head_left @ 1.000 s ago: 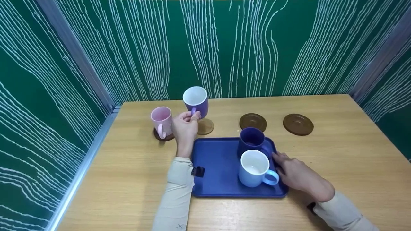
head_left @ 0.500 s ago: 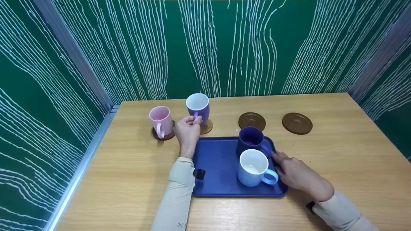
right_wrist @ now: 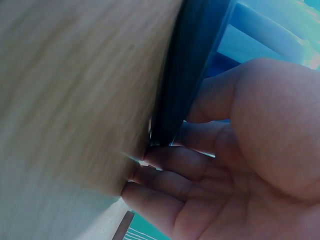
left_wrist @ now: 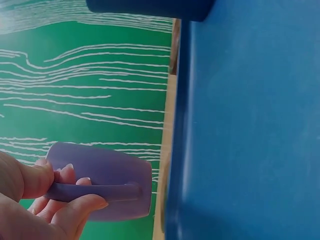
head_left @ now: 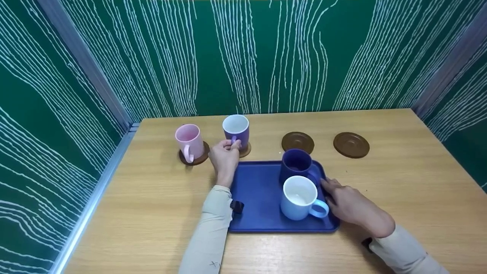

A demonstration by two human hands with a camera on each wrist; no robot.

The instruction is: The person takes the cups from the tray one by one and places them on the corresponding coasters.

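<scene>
By its handle, my left hand (head_left: 225, 156) pinches a purple mug (head_left: 242, 139) with a white inside. The mug stands upright at a light wooden coaster (head_left: 245, 151); whether its base touches is hard to tell. In the left wrist view, thumb and fingers close around the mug's handle (left_wrist: 97, 192). My right hand (head_left: 352, 207) grips the right edge of a blue tray (head_left: 258, 207), its thumb over the rim in the right wrist view. On the tray's right side stand a dark blue mug (head_left: 290, 173) and a light blue mug (head_left: 295, 208).
Left of my left hand, a pink mug (head_left: 195, 146) stands on a dark brown coaster (head_left: 204, 156). Two bare brown coasters, one behind the tray (head_left: 298, 140) and one farther right (head_left: 351, 145), lie on the wooden table (head_left: 152, 213). Green walls (head_left: 213, 57) with white lines enclose the table.
The purple mug has come down, and slightly right, to the light coaster, still held by my left hand. My right hand stays at the tray's edge.
</scene>
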